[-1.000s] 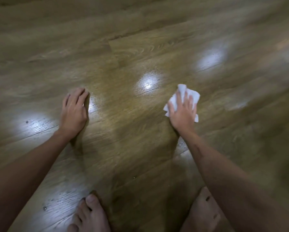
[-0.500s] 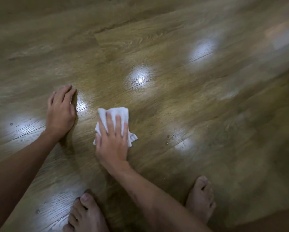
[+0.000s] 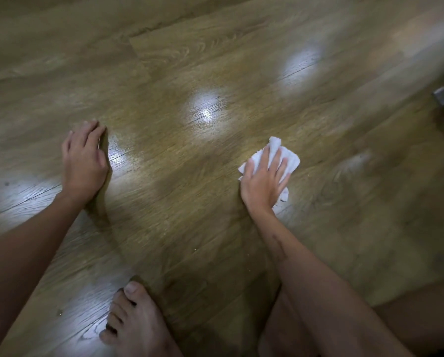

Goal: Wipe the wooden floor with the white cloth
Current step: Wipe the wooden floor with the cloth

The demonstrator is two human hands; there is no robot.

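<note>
The right hand (image 3: 263,182) presses the white cloth (image 3: 284,155) flat on the wooden floor (image 3: 190,60), its fingers (image 3: 273,161) straight and spread over the crumpled cloth, not clenched around it. The left hand (image 3: 83,161) rests flat on the floor, well apart, with released fingers, and seems to support the body. A bare foot (image 3: 136,323) stands near the lower edge. Because the cloth is only pressed and not gripped, I think it can slip out or bunch under the palm in a fast stroke. The floor looks glossy, maybe damp, so the supporting hand or foot could slide.
</note>
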